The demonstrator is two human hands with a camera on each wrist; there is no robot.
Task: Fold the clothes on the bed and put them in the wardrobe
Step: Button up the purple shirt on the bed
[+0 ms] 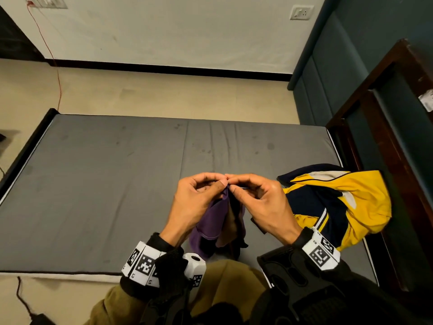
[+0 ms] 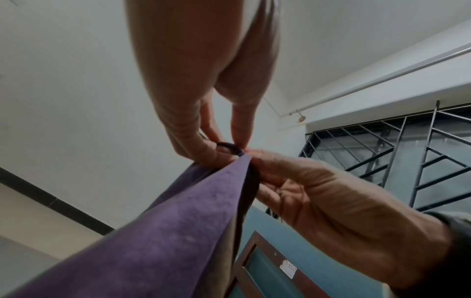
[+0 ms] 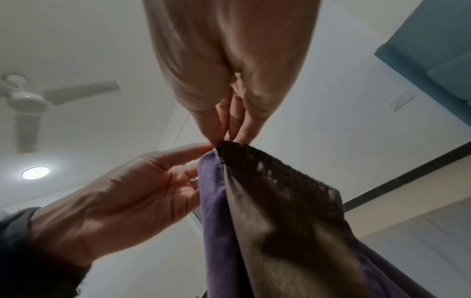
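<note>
I hold a purple garment with a dark inner side up over the near edge of the grey mattress. My left hand and right hand meet and both pinch its top edge between thumb and fingertips. In the left wrist view my left hand pinches the dark hem of the purple garment, with my right hand beside it. From the right wrist, my right hand nips the dark scalloped trim of the garment. A crumpled yellow and navy jacket lies on the mattress to the right.
A dark wooden frame with teal panels stands along the bed's right side. Beige floor lies beyond the mattress, with a red cable at the far left. A black cable runs on the floor at the near left.
</note>
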